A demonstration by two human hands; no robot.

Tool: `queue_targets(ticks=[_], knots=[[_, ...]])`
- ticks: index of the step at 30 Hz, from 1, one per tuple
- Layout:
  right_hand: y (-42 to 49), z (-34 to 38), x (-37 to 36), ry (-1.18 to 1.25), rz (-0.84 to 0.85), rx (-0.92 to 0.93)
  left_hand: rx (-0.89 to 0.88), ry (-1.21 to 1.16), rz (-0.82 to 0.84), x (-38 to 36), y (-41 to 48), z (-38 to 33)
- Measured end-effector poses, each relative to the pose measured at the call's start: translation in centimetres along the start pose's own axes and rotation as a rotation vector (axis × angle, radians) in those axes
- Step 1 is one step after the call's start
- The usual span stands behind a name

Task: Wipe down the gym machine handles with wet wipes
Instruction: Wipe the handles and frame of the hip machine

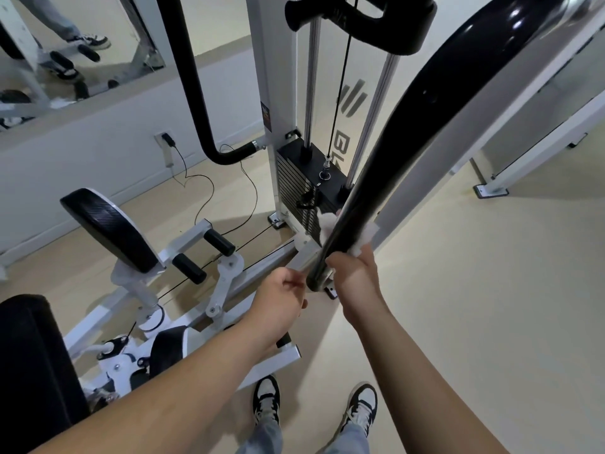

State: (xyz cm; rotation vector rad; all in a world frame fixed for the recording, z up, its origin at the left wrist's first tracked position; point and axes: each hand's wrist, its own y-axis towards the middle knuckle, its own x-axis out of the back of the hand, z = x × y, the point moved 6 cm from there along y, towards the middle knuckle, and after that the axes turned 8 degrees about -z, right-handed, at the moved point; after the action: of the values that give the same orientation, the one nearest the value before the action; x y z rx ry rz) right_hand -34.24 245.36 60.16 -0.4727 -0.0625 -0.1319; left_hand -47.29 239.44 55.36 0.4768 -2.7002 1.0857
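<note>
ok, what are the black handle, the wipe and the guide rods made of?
Black handle: glossy, sharp highlights; likely painted metal or hard plastic, can't tell which. Wipe: white, crumpled, soft; looks nonwoven fabric. Guide rods: bright mirror sheen; probably chromed steel.
</note>
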Motion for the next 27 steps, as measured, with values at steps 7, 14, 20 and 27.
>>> queue_targets(ticks=[7,14,20,27], knots=[[4.3,-10.9,-2.0,-0.267,0.103,-0.033,0.035,-0.025,-0.012,-0.4,1.1,0.7],[2.2,-5.9,-0.9,0.004,-0.018,-0.027,0.083,-0.024,0.012,-1.3,1.5,1.6],[2.9,-9.5,-2.3,-0.153,0.07,-0.186,0.062,0.025,0.006,-1.4,2.3,3.0],[2.6,-6.2,-1.2,0.013,0.046,-0.143,0.096,-0.014,-0.013,0.5,1.2,2.0]])
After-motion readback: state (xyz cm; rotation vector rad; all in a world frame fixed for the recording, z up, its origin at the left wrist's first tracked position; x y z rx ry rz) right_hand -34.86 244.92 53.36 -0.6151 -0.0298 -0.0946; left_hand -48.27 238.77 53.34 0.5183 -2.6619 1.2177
